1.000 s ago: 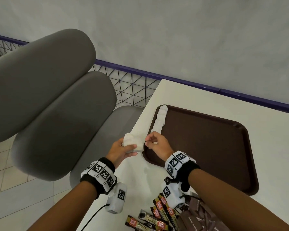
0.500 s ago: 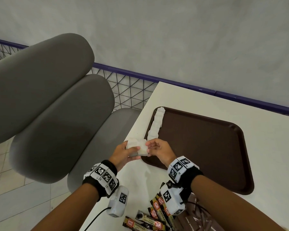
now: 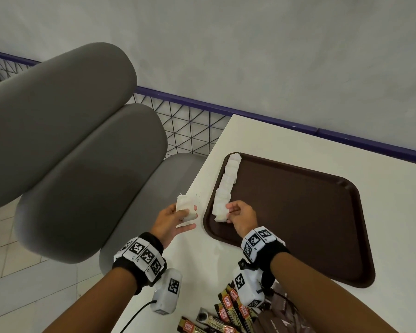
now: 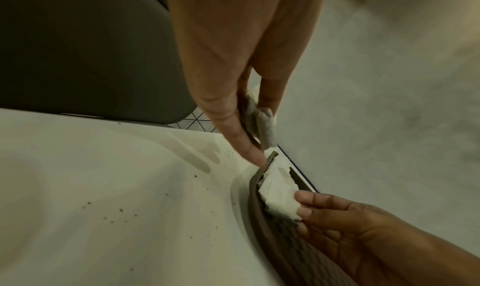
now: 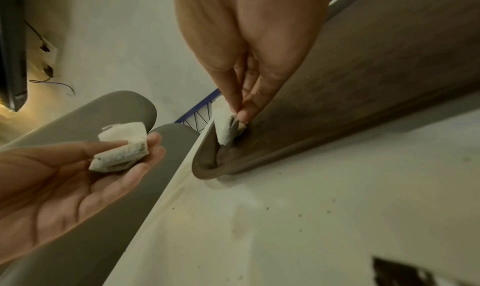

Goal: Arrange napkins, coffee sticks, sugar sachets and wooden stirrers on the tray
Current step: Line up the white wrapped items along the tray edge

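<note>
A row of white folded napkins [image 3: 227, 186] lies overlapped along the 9 o'clock edge of the brown tray [image 3: 298, 212], running from its 11 o'clock corner toward its 7 o'clock corner. The right hand [image 3: 241, 216] pinches the nearest napkin [image 5: 228, 130] of that row between thumb and fingertips, low over the tray floor. The left hand [image 3: 172, 223] hovers just off the tray's 9 o'clock edge, above the white tabletop [image 3: 202, 258], palm up, thumb clamping a small stack of napkins [image 3: 185, 207] against nearly straight fingers. At 6 o'clock on the tabletop lie coffee sticks [image 3: 226, 313], partly hidden by the right wrist. A grey padded chair [image 3: 82, 169] stands at 9 o'clock of the tabletop.
</note>
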